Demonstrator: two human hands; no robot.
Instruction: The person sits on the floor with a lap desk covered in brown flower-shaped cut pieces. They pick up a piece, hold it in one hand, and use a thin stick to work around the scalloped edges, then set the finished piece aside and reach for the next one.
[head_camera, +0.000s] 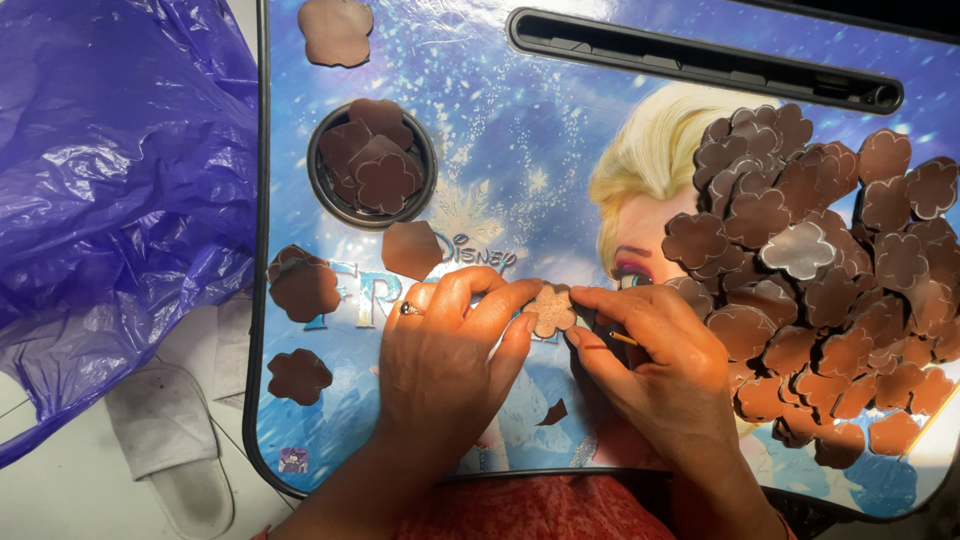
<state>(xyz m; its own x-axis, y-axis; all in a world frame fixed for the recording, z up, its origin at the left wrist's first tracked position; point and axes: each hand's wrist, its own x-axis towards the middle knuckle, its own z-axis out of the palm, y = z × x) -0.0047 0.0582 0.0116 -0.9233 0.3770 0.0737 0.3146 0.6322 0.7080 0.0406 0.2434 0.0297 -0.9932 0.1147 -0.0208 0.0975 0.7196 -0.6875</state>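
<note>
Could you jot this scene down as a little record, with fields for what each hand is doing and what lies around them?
Left hand: pinches a flower-shaped brown piece with its fingers
Right hand: touches the same piece, holds a thin stick
Surface: picture-printed lap tray
Right side: big pile of brown flower pieces
Round cup recess: several more pieces inside
Left of tray: purple plastic bag; white slipper

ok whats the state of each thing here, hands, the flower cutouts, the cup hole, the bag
left hand: pinching the held cutout
right hand: pinching the held cutout, thin stick between fingers
held cutout: gripped by both hands
pile of cutouts: heaped, overlapping, on the tray's right
cup recess: holding several cutouts
purple bag: crumpled, beside the tray
</note>
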